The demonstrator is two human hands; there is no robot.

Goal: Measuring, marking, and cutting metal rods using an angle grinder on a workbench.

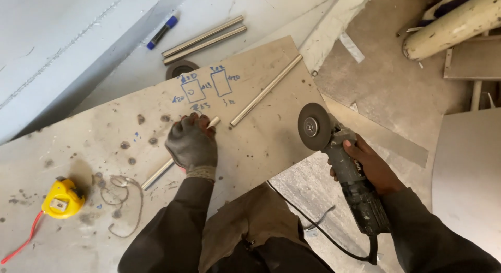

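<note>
Left hand (pixel 192 143), in a grey work glove, closed around a thin silver metal rod (pixel 159 172) lying on the pale dusty board (pixel 250 142); rod ends protrude either side of it. Right hand (pixel 371 166), bare, grips a dark angle grinder (pixel 344 171), disc off the board's edge. A second silver rod (pixel 266 90) lies just beyond the left hand; yellow tape measure (pixel 62 198) well to its left.

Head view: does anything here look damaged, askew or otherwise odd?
The right hand is bare on the angle grinder, while the left hand, gloved, presses a metal rod onto the board. The board carries dark round marks and blue sketches. No guard shows over the disc.
</note>
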